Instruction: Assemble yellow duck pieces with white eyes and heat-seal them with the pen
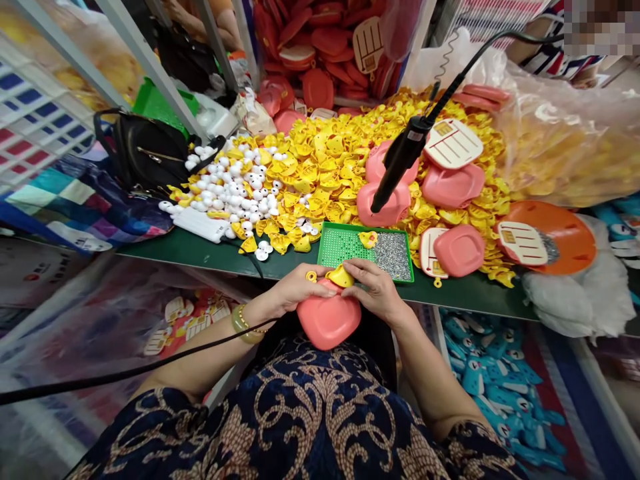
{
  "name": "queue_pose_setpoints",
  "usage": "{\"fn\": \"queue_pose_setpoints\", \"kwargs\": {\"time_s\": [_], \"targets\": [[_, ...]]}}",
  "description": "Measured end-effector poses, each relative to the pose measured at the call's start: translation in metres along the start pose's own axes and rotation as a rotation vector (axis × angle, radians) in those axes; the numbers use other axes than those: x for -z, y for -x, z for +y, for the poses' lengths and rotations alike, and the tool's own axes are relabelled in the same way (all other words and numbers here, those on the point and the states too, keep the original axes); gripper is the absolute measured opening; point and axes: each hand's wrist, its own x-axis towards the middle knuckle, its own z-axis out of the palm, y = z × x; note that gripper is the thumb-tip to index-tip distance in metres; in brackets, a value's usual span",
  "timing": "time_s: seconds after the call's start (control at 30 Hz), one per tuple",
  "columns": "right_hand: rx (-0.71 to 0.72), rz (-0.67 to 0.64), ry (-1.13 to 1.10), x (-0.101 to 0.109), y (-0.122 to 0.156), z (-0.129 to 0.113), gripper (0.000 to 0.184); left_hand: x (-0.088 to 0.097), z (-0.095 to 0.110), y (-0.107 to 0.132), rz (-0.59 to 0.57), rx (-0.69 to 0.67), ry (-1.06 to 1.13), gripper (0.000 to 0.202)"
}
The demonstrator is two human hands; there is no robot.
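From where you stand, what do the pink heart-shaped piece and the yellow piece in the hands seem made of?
The pink heart-shaped piece looks like moulded plastic: smooth, matte, evenly coloured. The yellow piece looks like glossy moulded plastic, with shine on its curved shell; soft or hard, I cannot tell.

Your left hand (297, 288) holds a heart-shaped case (329, 320) just before the counter (200, 248), and your right hand (377, 290) pinches a moulded plastic piece (341, 276) on the case's top edge. Ahead on the counter, a perforated tray (345, 245) lies before a heap of moulded pieces (320, 170). Round beads (235, 190) pile left of that heap, beside a handbag (145, 150), while more cases (453, 187) lie on its right.
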Motion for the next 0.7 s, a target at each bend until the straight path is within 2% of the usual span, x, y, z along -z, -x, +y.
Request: {"fn": "queue_pose_setpoints", "kwargs": {"time_s": [0.23, 0.33, 0.5, 0.7], "targets": [[0.091, 0.000, 0.020, -0.001, 0.007, -0.002, 0.043, -0.010, -0.004, 0.005, 0.002, -0.047, -0.029, 0.046], [0.148, 0.043, 0.025, -0.003, 0.009, -0.002, 0.044, -0.011, -0.004, 0.007, -0.014, -0.059, -0.076, 0.044], [0.255, 0.100, 0.154, -0.008, 0.014, -0.005, 0.047, -0.010, -0.004, 0.011, -0.029, -0.078, -0.170, 0.036], [0.234, 0.081, 0.106, -0.014, 0.021, -0.014, 0.049, -0.010, -0.007, 0.012, -0.038, -0.068, -0.188, 0.038]]}}
